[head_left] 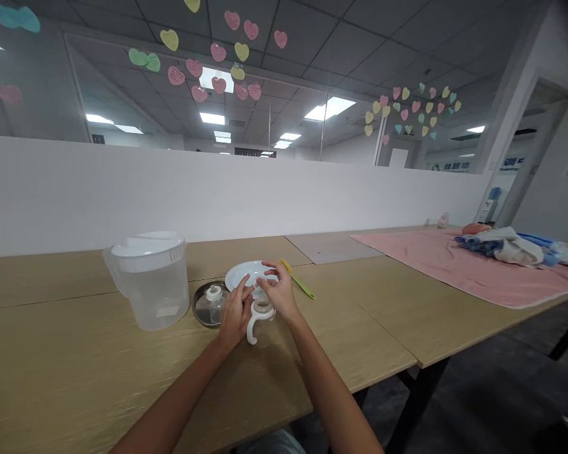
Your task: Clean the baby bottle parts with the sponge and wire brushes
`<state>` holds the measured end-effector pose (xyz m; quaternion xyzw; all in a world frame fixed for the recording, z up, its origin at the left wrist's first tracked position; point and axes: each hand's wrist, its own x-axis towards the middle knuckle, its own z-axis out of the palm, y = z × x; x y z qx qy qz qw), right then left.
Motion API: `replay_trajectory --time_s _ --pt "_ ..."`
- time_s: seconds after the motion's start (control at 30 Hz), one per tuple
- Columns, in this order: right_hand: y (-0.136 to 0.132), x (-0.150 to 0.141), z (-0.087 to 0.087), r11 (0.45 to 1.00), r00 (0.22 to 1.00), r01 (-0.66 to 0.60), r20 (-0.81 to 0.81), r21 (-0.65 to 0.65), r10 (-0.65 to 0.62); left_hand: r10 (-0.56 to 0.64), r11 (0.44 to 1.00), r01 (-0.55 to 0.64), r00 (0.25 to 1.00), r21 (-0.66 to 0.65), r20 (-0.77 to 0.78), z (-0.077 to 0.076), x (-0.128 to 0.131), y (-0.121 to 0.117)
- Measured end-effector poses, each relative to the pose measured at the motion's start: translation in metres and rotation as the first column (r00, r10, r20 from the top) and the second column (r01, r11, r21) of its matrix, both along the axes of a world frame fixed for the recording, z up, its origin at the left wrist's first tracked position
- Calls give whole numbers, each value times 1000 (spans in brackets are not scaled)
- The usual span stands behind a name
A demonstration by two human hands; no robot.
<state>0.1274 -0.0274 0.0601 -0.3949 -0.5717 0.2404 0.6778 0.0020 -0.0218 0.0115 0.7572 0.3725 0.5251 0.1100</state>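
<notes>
My left hand and my right hand meet over the near edge of a white plate. Their fingertips close around a small, whitish, see-through piece, too small and partly covered to name. Just below my fingers stands a clear baby bottle with a curved white handle around its open neck. Left of my left hand, a small clear bottle with a white collar stands in a round metal tray; my hand hides part of it.
A lidded clear pitcher holding water stands at the left. Behind the plate lies a brush with a green handle. Farther right, a pink cloth carries a pile of clothes. A white wall borders the table's back.
</notes>
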Motion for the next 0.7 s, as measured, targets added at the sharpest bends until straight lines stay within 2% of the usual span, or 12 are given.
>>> replay_trajectory --time_s 0.2,0.33,0.7 --pt "5 -1 -5 999 1000 30 4 15 -30 45 999 -45 999 -25 -19 -4 -1 6" --pt "5 -1 -4 1000 1000 18 -18 5 -18 53 998 -51 997 39 -52 -2 -1 5" --pt "-2 -3 0 990 990 -138 -30 -42 137 21 996 -16 998 82 -58 3 -2 0"
